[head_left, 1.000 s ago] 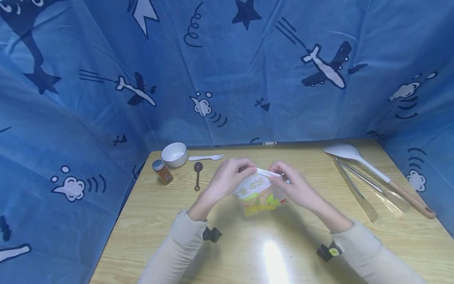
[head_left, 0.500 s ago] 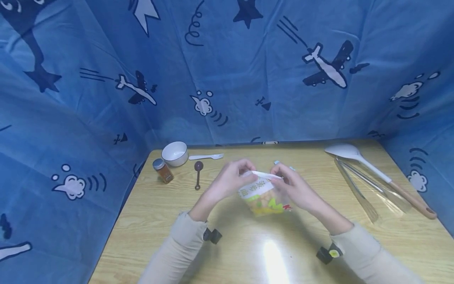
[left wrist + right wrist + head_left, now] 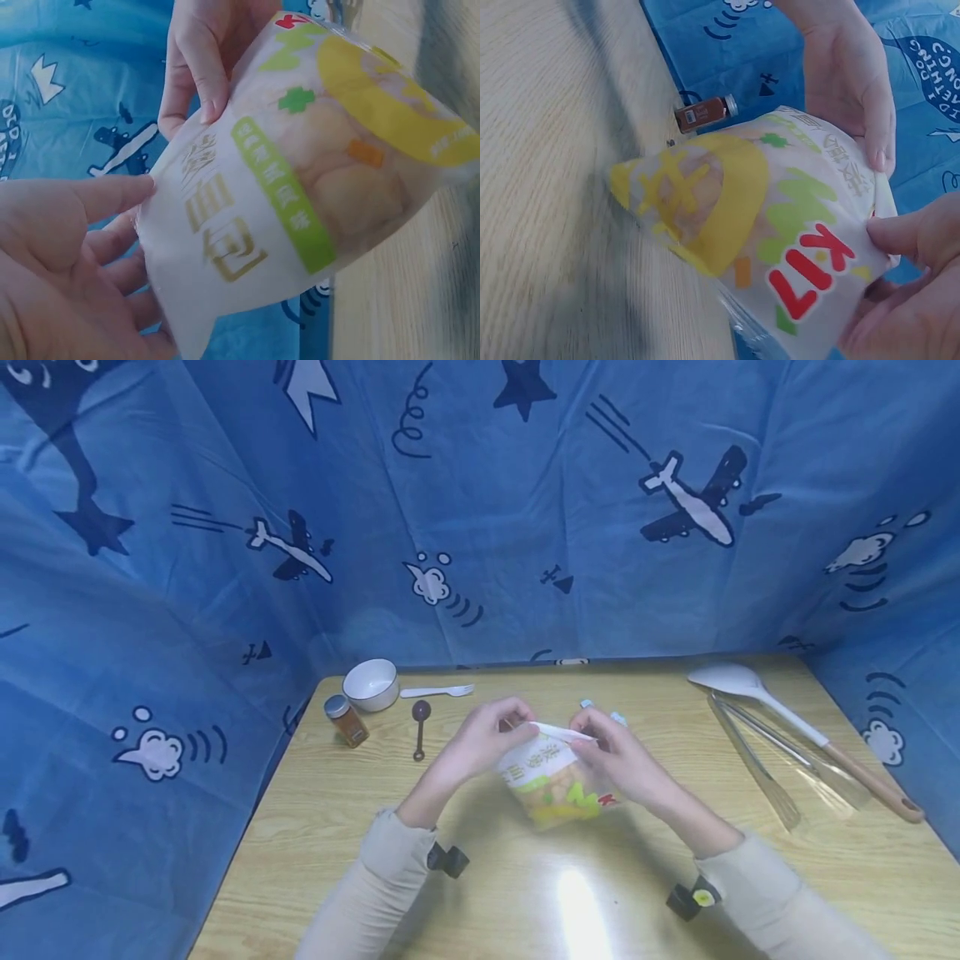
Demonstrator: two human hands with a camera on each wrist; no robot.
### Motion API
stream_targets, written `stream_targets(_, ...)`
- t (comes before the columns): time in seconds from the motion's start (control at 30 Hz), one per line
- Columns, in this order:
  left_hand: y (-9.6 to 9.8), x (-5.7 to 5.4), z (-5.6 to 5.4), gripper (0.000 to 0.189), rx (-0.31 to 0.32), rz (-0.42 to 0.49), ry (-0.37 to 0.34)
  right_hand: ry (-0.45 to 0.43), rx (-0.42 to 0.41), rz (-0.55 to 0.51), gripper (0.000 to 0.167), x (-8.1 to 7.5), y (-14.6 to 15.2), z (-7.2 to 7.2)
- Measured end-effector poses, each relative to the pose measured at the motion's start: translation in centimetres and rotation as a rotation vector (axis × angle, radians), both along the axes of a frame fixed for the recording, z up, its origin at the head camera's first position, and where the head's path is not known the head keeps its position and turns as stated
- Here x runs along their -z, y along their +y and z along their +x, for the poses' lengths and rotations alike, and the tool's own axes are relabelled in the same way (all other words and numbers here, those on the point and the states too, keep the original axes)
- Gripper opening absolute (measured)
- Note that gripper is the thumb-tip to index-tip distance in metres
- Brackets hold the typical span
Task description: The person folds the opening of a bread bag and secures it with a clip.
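Observation:
A plastic bread bag (image 3: 555,781), white at the top with yellow, green and red print, hangs above the middle of the table, pale bread showing through. My left hand (image 3: 491,735) pinches the left end of its top edge between thumb and fingers. Likewise, my right hand (image 3: 618,756) pinches the right end. Between the hands the edge forms a narrow white strip. In the left wrist view the bag (image 3: 315,157) spreads between both hands; in the right wrist view red letters show on the bag (image 3: 780,217). Just behind my right hand lies a small light-blue and white object (image 3: 602,712), partly hidden.
Back left on the table (image 3: 315,860) are a white bowl (image 3: 371,687), a spice jar (image 3: 347,722), a white fork (image 3: 437,692) and a brown measuring spoon (image 3: 420,727). At the right lie a white ladle (image 3: 780,710) with a wooden handle and metal tongs (image 3: 757,760). A blue curtain (image 3: 480,510) stands behind.
The bag has swung slightly, and its top strip has shifted a little in the fingers. The light-blue and white object behind my right hand shows more. Both hands keep their pinch.

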State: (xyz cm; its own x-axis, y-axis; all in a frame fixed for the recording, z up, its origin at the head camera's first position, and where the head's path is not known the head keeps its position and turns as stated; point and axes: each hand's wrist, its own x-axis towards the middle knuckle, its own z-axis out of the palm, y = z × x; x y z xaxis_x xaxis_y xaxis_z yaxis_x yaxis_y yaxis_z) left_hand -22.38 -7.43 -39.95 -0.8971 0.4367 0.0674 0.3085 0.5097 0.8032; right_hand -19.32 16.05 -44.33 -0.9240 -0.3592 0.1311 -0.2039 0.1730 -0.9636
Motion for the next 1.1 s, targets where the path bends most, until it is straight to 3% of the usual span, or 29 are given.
stream_targets(0.3, -0.1, 0.5, 0.5, 0.005, -0.014, -0.074, 0.105, 0.043, 0.027, 0.091, 0.005, 0.6, -0.9, 0.5)
stream_targets(0.53, -0.7, 0.1, 0.9, 0.005, 0.021, -0.109, 0.119, 0.110, -0.001, 0.157, 0.008, 1.2, -0.1, -0.2)
stream_targets(0.7, -1.2, -0.1, 0.9, 0.005, 0.019, -0.136, 0.130, 0.135, -0.052, 0.171, 0.021, 1.0, 1.2, -1.2)
stream_targets(0.83, -1.5, -0.4, 0.9, 0.006, 0.005, -0.160, 0.144, 0.208, 0.057, 0.221, 0.025, 1.4, 2.9, -3.0)
stream_targets(0.97, -1.7, -0.6, 1.0, 0.005, -0.007, -0.165, 0.150, 0.240, 0.216, 0.357, 0.024, 2.7, 4.8, -5.4)
stream_targets(1.1, -1.8, -0.7, 1.0, 0.005, -0.003, -0.168, 0.153, 0.222, 0.266, 0.479, 0.032, 3.8, 6.0, -7.1)
